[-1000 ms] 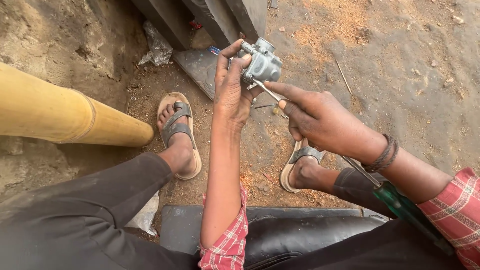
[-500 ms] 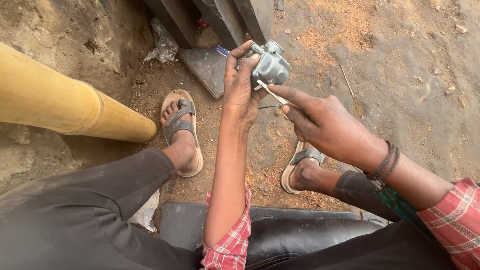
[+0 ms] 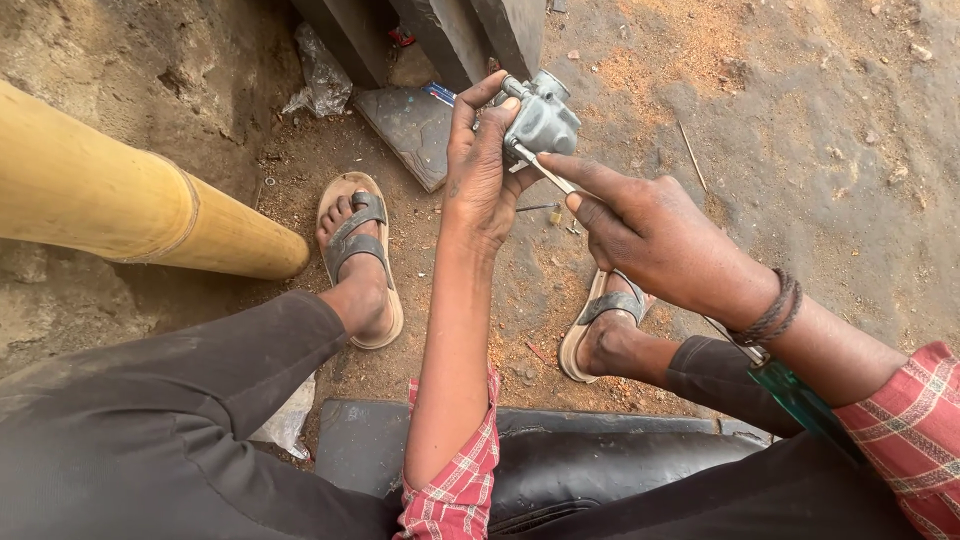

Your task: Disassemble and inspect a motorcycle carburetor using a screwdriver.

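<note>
Part: small grey cast-metal carburettor-like body [image 3: 541, 120], dull and grimy, held above the dark flat slab [image 3: 410, 125].
Left hand [image 3: 485, 175]: fingers clasped around the part.
Right hand [image 3: 650, 235]: fingertips pinching a thin metal tool [image 3: 545, 170] whose tip touches the part.

Left hand [image 3: 485, 170] has lifted the grey metal part [image 3: 540, 120] slightly; right hand [image 3: 650, 235] followed.

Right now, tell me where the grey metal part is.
Head view, upper centre: the grey metal part sits in the left hand, above the right hand.
</note>
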